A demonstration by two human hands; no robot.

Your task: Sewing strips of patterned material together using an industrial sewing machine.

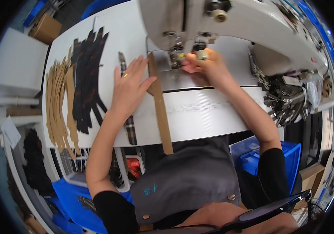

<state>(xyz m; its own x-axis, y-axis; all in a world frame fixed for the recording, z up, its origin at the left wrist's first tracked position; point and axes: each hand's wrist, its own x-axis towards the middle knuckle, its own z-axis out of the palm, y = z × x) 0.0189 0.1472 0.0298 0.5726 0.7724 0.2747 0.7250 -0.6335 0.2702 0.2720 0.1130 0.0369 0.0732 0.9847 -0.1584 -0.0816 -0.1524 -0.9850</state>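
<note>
My left hand lies open on the white table with its fingers spread, a ring on one of them. Its thumb reaches the edge of a long tan strip, which runs from the metal plate down over the table's near edge. A narrow plaid strip passes partly hidden beneath this hand and wrist. My right hand is at the needle area of a white sewing machine. Its fingers are curled and pinched together beside the presser foot, slightly blurred; whatever they hold is too small to make out.
Bundles of tan strips and dark patterned strips lie at the table's left. To the right, a white tray holds many metal pieces. Blue bins stand below, and the machine's arm spans the far right.
</note>
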